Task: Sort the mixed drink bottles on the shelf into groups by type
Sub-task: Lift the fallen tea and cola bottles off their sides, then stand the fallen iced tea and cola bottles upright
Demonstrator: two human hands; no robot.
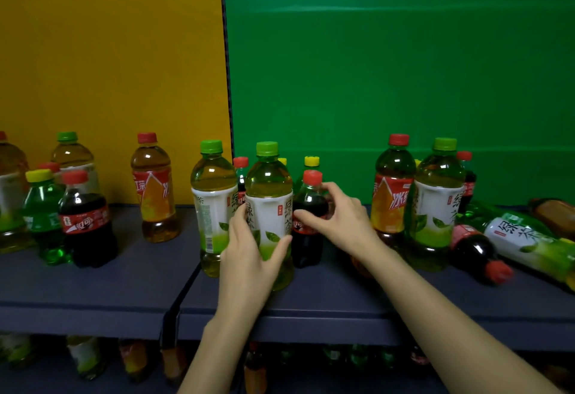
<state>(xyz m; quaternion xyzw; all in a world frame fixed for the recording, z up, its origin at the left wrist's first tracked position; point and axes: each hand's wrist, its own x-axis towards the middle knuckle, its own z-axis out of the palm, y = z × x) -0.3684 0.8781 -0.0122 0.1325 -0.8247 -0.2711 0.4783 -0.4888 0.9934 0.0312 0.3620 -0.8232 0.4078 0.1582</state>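
A: Where is the tall clear plastic green-tea bottle with the lime cap and white label [269,207]?
B: Upright near the front of the dark blue-grey shelf [93,284], about where the yellow back panel [109,51] meets the green back panel [389,67]. The left hand [249,250] wraps its lower half, thumb on one side of the label and fingers on the other. It's a closed grip set low, which I'd say steadies a full bottle for a slide or a lift
A: And the right hand [339,216]?
B: Its grip curls round the shoulder of the small dark cola bottle with a red cap [309,204], thumb in front and fingers behind. That bottle stands just behind and to the right of the green-tea bottle, touching or nearly so, I can't tell which
A: Why take both at once?
B: My guess is that the cola is wedged among teas, so it comes out while the tea joins its twin, a second lime-capped green-tea bottle [213,207] just to the left
A: How far along is the sorting?
B: Early, I'd judge. Further left an amber iced-tea bottle with a red label [154,191] stands alone. On the right a red-capped iced-tea bottle [392,194] stands against another green tea [435,204], and a toppled cola bottle [479,253] lies beside a toppled green-tea bottle [529,238]
A: Any risk?
B: Small capped bottles crowd behind the cola, and a careless pull could knock them over
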